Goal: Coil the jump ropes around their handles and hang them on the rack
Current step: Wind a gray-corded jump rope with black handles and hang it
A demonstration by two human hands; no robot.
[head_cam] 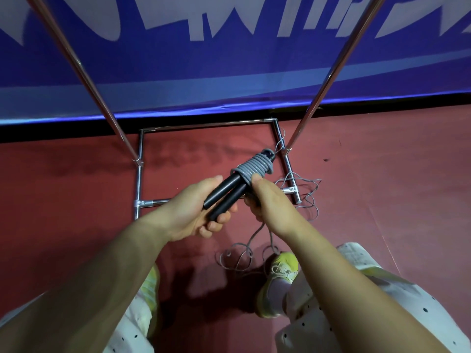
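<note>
My left hand (pixel 196 212) grips the handles (pixel 224 196) above the rack (pixel 139 174); my right hand (pixel 267 200) pinches the rope (pixel 254 168) coiled round them.

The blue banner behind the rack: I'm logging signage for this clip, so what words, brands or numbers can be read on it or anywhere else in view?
Blue banner: large pale lettering, cut off by the top edge of the frame; only the lower parts of the strokes show, not readable.
Black handles, grey rope, rack, shoes: no text visible.
</note>
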